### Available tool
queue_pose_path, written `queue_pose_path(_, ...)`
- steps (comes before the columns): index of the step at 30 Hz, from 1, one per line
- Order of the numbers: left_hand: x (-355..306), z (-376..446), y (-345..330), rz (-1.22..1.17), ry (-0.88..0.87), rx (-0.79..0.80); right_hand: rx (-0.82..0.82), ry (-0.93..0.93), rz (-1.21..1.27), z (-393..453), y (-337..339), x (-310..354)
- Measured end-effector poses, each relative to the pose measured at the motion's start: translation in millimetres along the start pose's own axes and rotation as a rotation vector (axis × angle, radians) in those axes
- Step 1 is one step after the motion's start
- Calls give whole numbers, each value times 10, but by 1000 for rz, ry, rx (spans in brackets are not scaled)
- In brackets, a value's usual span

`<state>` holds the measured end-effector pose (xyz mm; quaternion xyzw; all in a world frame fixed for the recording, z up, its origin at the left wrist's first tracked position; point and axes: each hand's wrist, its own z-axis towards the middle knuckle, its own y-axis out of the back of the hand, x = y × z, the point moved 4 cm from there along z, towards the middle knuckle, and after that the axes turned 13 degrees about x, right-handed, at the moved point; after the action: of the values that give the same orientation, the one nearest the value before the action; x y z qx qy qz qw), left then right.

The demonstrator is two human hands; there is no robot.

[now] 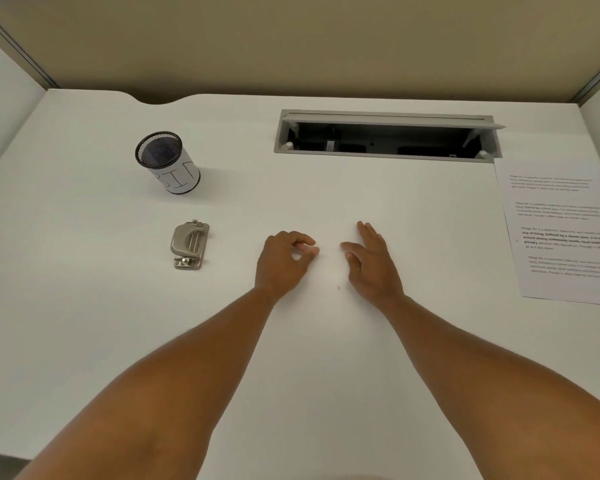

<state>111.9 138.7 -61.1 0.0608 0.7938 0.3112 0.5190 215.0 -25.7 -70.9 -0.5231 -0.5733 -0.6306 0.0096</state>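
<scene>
A hole punch lies left on the bench. Our left hand curls thumb to fingertips; whether it pinches anything we cannot tell. A tiny speck lies between the wrists. Our right hand is spread, fingertips on the bench.

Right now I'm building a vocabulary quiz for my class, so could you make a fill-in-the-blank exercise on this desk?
1. Left of the left hand lies a metal hole ____.
2. The sheet lies at the ____ edge of the desk.
3. The lid of the cable tray is ____.
4. The mesh cup stands ____.
Missing words: punch, right, open, upright.
</scene>
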Motion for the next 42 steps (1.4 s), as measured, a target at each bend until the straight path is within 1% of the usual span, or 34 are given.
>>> queue_pose_path(5,-61,-25,-137,185,-60,163,5,8,36,9,-3,-12)
queue_pose_path(10,-88,-68,-164,252,-71,214,8,55,54,-12,38,1)
queue_pose_path(16,-133,-70,-209,282,-28,192,34,106,57,-81,75,2)
queue_pose_path(21,-141,-35,-187,214,20,168,21,63,127,-72,112,-20)
queue_pose_path(26,-141,-82,-168,169,-24,154,22,37,151,-77,92,-61)
queue_pose_path(33,-110,-129,-168,131,-60,100,-13,47,214,-87,84,6)
queue_pose_path(38,-117,-145,-203,124,-37,74,-22,24,242,-83,56,12)
queue_pose_path(42,-128,-149,-220,110,-21,21,-25,11,246,-77,40,20)
